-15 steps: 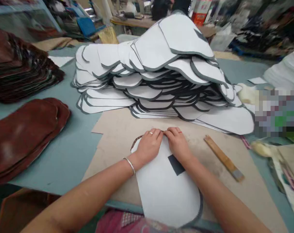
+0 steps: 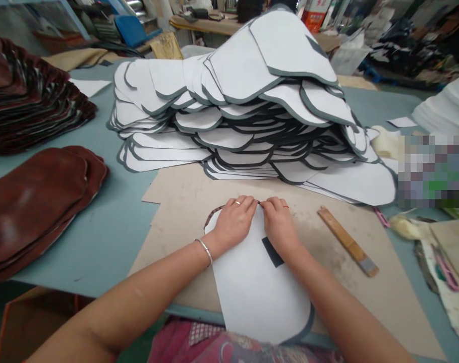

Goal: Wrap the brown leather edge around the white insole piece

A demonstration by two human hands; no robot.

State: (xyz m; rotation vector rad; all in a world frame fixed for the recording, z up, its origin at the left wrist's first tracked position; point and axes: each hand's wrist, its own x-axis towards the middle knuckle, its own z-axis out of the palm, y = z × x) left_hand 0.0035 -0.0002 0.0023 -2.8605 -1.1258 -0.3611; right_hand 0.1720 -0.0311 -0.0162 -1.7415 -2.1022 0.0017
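Hands were found side by side at the far end of a white cut panel (image 2: 257,292) laid flat on a brown cardboard sheet (image 2: 184,201). The left hand (image 2: 233,222) and the right hand (image 2: 278,224) were both pressed palm-down on the panel, fingers curled forward over its far edge, where a dark brown trim strip (image 2: 211,218) was seen curving out to the left; whether the strip was pinched between the fingertips could not be told. The panel's long axis was observed to run from the person's body straight away towards the large pile of white panels (image 2: 244,101), with its rounded near end overhanging the table edge (image 2: 191,312). A small dark patch (image 2: 272,251) on the panel lay just under the right wrist. Both hands were equally near the far edge, almost touching each other. A wooden-handled tool (image 2: 346,241) lay untouched to the right, apart from the hand.
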